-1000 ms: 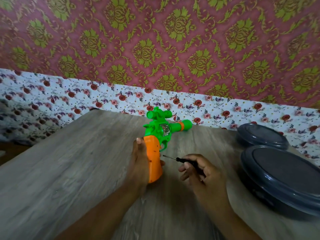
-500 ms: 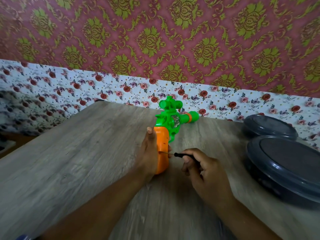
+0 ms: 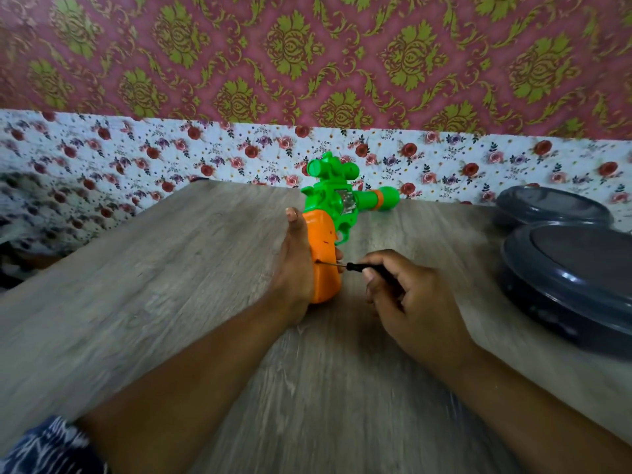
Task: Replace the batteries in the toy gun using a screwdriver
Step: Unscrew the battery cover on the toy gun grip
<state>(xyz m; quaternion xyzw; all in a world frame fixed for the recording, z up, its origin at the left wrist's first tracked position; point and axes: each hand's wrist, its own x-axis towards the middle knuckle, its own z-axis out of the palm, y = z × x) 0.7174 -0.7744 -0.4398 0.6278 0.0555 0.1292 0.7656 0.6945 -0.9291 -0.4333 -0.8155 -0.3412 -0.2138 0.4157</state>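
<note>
Left hand (image 3: 294, 268) grips glossy orange plastic toy gun (image 3: 325, 261) handle; right hand (image 3: 410, 302) pinches thin black screwdriver (image 3: 362, 267).

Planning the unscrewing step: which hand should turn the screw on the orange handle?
Right: the right hand already grips the screwdriver, tip on the toy gun handle; the left hand steadies it.
</note>
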